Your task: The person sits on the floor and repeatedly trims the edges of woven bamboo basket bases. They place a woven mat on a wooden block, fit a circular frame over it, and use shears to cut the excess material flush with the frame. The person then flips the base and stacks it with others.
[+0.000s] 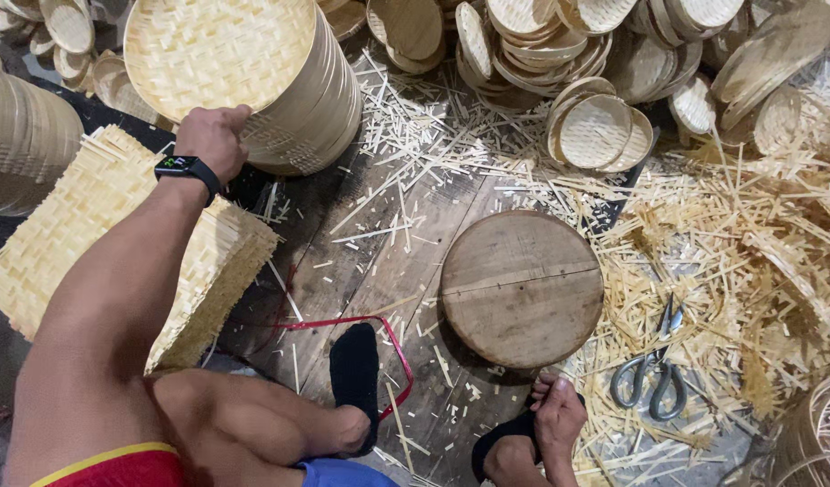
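Note:
My left hand [214, 137], a dark watch on its wrist, reaches out and grips the near edge of a tall stack of round woven bamboo trays [252, 72] at the upper left. My right hand [559, 413] rests low near my foot, fingers curled, just below a round wooden block [521, 287] on the plank floor. Nothing shows inside the right hand. A pair of metal scissors [654, 374] lies on bamboo scraps to the right of that hand.
A pile of square woven bamboo mats [99, 198] sits under my left arm. A red strap [361, 323] loops by my black-socked foot [354, 370]. Bamboo trimmings [757, 261] cover the right side; several small round woven lids [595, 131] heap along the top.

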